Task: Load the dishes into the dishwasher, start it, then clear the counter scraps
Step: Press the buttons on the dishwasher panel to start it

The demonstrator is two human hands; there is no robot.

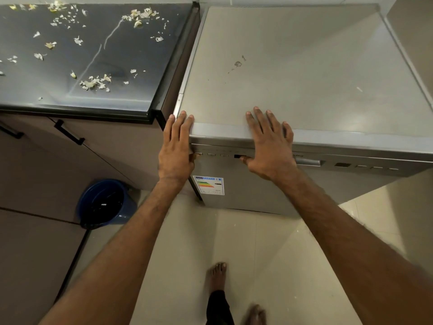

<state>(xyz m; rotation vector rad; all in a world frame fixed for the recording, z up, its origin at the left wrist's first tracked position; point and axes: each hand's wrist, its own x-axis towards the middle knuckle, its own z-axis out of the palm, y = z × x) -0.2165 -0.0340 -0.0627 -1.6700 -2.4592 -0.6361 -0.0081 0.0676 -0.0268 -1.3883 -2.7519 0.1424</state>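
Dishwasher: The grey dishwasher [304, 78] stands on the right of the scene, door closed, flush against the end of the dark tabletop [140, 55].
Left hand: The left hand [175, 146] lies over the machine's near-left corner. Its fingers [181, 123] are straight and close together, flat on the top edge and clamped on nothing, and the thumb reaches down to the left end of the control panel [218, 155].
Right hand: The right hand [269, 146] rests further right on the same near edge, fingers straight and slightly spread on the lid. The thumb tip touches the panel beside a small dark display [237, 156].
Arms: Both forearms stretch forward from the near edge of the frame, nearly straight, wrists bent so the palms drape over the front lip.
Door front: An energy label [208, 185] is stuck below the left hand, and a recessed door handle [308, 161] sits just right of the right hand.
Scraps: Pale peel scraps [95, 83] lie scattered over the tabletop to the left, well apart from both hands.
Bucket: A blue bucket [126, 216] stands on the floor [257, 242] against the cabinets [46, 160]. It is dark inside, and its contents cannot be made out beyond one small pale speck.
Feet: Two bare feet [216, 275] show on the tiles near the bottom of the frame.
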